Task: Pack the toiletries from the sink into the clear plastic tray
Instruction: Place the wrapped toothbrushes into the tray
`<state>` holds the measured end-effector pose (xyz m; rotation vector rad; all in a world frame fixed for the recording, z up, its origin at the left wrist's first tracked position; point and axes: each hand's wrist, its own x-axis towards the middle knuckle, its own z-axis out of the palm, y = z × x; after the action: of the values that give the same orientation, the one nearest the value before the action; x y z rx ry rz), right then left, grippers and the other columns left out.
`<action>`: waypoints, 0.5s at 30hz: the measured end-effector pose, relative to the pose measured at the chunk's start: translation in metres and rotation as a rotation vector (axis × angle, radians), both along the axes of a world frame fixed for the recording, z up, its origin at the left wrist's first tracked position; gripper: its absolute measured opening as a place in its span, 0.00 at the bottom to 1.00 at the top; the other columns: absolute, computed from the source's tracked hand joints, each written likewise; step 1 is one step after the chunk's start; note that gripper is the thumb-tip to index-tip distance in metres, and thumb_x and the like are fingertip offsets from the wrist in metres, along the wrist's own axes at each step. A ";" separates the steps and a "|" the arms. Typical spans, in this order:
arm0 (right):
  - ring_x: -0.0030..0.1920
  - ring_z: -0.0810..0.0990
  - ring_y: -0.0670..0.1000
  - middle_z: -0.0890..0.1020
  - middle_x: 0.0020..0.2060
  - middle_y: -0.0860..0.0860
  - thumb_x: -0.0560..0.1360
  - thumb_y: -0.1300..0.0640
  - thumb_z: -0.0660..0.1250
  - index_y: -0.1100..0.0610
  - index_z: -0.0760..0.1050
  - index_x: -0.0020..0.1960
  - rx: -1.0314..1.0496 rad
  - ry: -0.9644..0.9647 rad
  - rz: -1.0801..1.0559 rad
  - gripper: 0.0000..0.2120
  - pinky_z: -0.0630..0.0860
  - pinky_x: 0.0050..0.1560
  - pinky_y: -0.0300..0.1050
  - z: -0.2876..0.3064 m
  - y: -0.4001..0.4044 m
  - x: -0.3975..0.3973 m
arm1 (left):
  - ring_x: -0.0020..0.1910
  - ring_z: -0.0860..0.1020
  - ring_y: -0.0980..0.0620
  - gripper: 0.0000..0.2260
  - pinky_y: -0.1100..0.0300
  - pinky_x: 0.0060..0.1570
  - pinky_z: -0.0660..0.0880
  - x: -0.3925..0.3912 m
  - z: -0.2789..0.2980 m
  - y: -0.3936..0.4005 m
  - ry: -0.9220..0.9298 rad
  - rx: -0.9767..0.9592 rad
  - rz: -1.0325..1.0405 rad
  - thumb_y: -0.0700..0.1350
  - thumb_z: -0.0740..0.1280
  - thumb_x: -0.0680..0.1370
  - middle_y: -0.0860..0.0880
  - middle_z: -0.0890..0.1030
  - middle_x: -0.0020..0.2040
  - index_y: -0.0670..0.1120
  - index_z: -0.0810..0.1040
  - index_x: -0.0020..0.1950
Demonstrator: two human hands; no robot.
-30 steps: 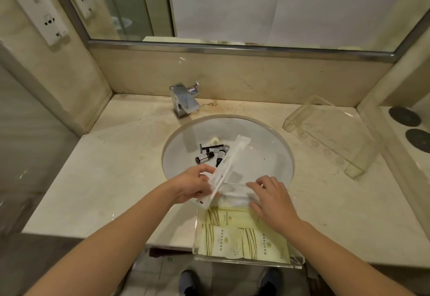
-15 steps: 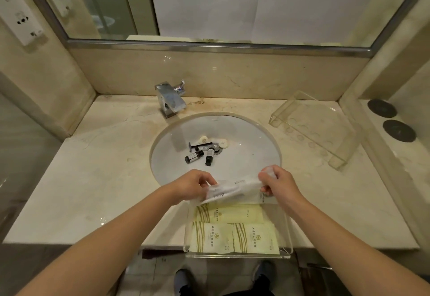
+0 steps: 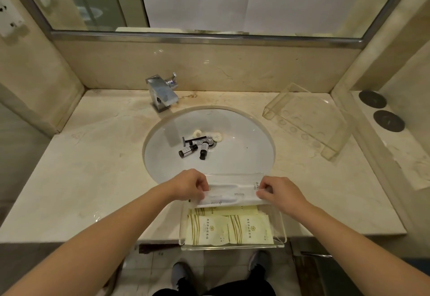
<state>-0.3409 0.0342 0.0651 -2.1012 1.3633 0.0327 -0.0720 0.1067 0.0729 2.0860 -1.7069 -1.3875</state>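
A clear plastic tray point(image 3: 280, 240) sits on the counter's front edge with yellow sachets point(image 3: 229, 228) inside. Over its far end I hold a long white wrapped packet point(image 3: 232, 192) level, crosswise. My left hand point(image 3: 189, 186) pinches its left end and my right hand point(image 3: 278, 193) pinches its right end. In the white sink point(image 3: 244, 156) near the drain lie small dark bottles point(image 3: 188, 151), a dark razor point(image 3: 186, 140) and two pale round soaps point(image 3: 217, 136).
A chrome faucet point(image 3: 161, 93) stands behind the basin. A second clear tray point(image 3: 307, 119) lies at the back right of the marble counter point(image 3: 93, 167). Two dark round discs point(image 3: 372, 99) sit on the right ledge. A mirror spans the back wall.
The white packet went from slanted over the basin to level across the tray's far end. My right hand took hold of its right end. Both hands moved toward me.
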 end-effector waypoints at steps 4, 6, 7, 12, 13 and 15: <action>0.38 0.79 0.48 0.80 0.35 0.44 0.74 0.52 0.67 0.50 0.77 0.42 -0.059 0.067 0.060 0.03 0.73 0.37 0.43 -0.002 0.002 0.002 | 0.35 0.75 0.59 0.06 0.68 0.36 0.72 0.003 -0.002 -0.001 -0.023 -0.018 0.000 0.39 0.70 0.73 0.55 0.77 0.37 0.47 0.81 0.48; 0.39 0.79 0.48 0.80 0.36 0.44 0.73 0.52 0.67 0.51 0.77 0.44 -0.098 0.105 0.074 0.03 0.74 0.38 0.44 -0.003 0.002 0.004 | 0.36 0.75 0.60 0.06 0.69 0.37 0.71 0.004 -0.003 -0.001 -0.030 -0.030 0.000 0.39 0.70 0.73 0.56 0.77 0.37 0.46 0.81 0.49; 0.39 0.79 0.48 0.80 0.36 0.44 0.73 0.52 0.67 0.51 0.77 0.45 -0.121 0.125 0.083 0.03 0.74 0.39 0.45 -0.004 0.002 0.004 | 0.36 0.75 0.60 0.06 0.69 0.37 0.70 0.005 -0.003 -0.001 -0.034 -0.037 -0.001 0.39 0.70 0.73 0.57 0.77 0.37 0.45 0.82 0.49; 0.40 0.78 0.50 0.78 0.39 0.44 0.72 0.50 0.66 0.51 0.72 0.50 -0.219 0.172 0.124 0.09 0.75 0.39 0.45 -0.008 0.003 0.007 | 0.40 0.75 0.55 0.07 0.71 0.36 0.70 0.006 -0.006 0.001 -0.117 -0.103 -0.032 0.38 0.70 0.72 0.56 0.76 0.38 0.44 0.81 0.49; 0.40 0.78 0.50 0.78 0.40 0.44 0.72 0.49 0.66 0.50 0.70 0.53 -0.234 0.169 0.125 0.12 0.76 0.39 0.46 -0.010 0.003 0.007 | 0.41 0.76 0.54 0.08 0.70 0.37 0.71 0.006 -0.007 0.001 -0.148 -0.120 -0.045 0.38 0.71 0.71 0.55 0.76 0.39 0.44 0.81 0.49; 0.42 0.79 0.50 0.80 0.43 0.45 0.73 0.49 0.65 0.49 0.68 0.57 -0.248 0.151 0.116 0.14 0.77 0.40 0.46 -0.013 0.003 0.008 | 0.41 0.75 0.53 0.09 0.63 0.41 0.74 0.006 -0.007 0.001 -0.221 -0.145 -0.074 0.39 0.71 0.70 0.53 0.77 0.40 0.45 0.80 0.49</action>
<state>-0.3334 0.0368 0.0524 -2.4263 1.3909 0.0743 -0.0662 0.1078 0.0662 2.1829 -1.9214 -1.0461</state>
